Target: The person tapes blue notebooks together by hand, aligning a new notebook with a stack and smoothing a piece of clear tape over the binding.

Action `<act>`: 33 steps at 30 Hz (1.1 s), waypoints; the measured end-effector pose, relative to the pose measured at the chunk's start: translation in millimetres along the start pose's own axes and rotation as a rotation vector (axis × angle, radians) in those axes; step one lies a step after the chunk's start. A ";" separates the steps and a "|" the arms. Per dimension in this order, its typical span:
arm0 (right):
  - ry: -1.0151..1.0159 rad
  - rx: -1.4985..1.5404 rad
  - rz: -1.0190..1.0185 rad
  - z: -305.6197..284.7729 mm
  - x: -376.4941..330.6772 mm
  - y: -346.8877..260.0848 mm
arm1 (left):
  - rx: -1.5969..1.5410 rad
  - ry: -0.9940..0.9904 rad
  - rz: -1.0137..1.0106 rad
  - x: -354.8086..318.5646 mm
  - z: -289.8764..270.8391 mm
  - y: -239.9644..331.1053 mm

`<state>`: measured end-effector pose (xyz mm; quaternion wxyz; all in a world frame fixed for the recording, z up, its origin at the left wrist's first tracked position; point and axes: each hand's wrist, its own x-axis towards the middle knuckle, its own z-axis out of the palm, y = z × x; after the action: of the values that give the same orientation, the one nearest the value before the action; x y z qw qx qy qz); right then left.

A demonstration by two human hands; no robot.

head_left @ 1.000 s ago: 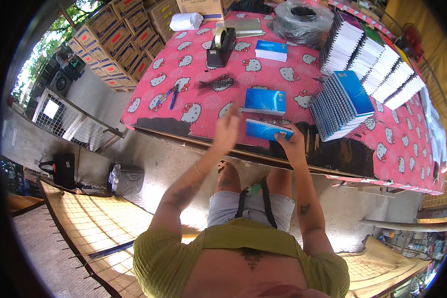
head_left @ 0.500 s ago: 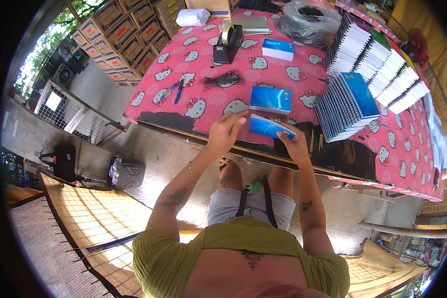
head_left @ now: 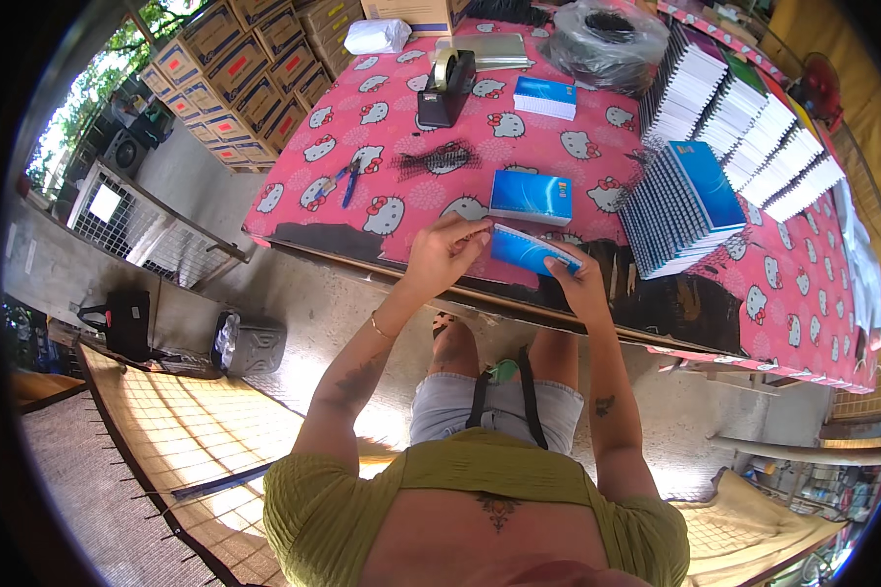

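Observation:
A small blue notebook (head_left: 521, 250) is tilted up at the table's near edge, its long spine edge upward. My right hand (head_left: 579, 280) grips it at the right end, thumb on the blue cover. At its upper left corner, my left hand (head_left: 447, 252) has thumb and forefinger pinched together; whatever is between them is too small to make out. Just beyond lies a short pile of blue spiral notebooks (head_left: 531, 198). A taller stack of blue spiral-bound notebooks (head_left: 687, 210) leans to the right of it.
Blue-handled pliers (head_left: 350, 186) and black binding coils (head_left: 437, 158) lie on the pink cloth (head_left: 382, 210). Farther back are a tape dispenser (head_left: 447, 90), more small blue notebooks (head_left: 546, 96) and a plastic-wrapped black coil (head_left: 607, 49). Tall notebook stacks (head_left: 744, 132) stand right; cartons (head_left: 230, 73) rise far left.
My left hand has shifted slightly and its fingers have drawn closer into a pinch at the notebook's corner. My right hand and the notebook stay nearly still.

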<state>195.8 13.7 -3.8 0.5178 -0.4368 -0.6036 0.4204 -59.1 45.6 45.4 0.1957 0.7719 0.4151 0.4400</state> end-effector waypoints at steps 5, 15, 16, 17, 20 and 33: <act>-0.001 0.001 -0.013 0.0 -0.4 0.8 | 0.050 -0.015 -0.022 2.5 2.1 -1.0; -0.052 0.017 0.038 -5.1 -1.5 -0.5 | -0.070 -0.510 -0.030 31.4 -16.7 -21.7; -0.043 0.014 0.028 -6.0 -1.1 0.0 | -0.128 -0.601 -0.140 34.9 -18.3 -19.0; -0.040 0.014 0.021 -3.7 -1.8 1.3 | -0.193 -0.569 -0.144 34.5 -18.8 -20.2; -0.043 0.032 0.042 -2.2 -1.6 3.5 | -0.228 -0.466 -0.071 35.9 -18.0 -21.8; -0.053 0.051 0.049 -3.0 -3.5 -0.5 | 0.062 -0.399 0.208 44.9 -5.3 -1.4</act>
<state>199.0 10.4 -3.9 0.5021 -0.4269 -0.5953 0.4597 -52.2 82.6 70.5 0.2039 0.8878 0.2998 0.2835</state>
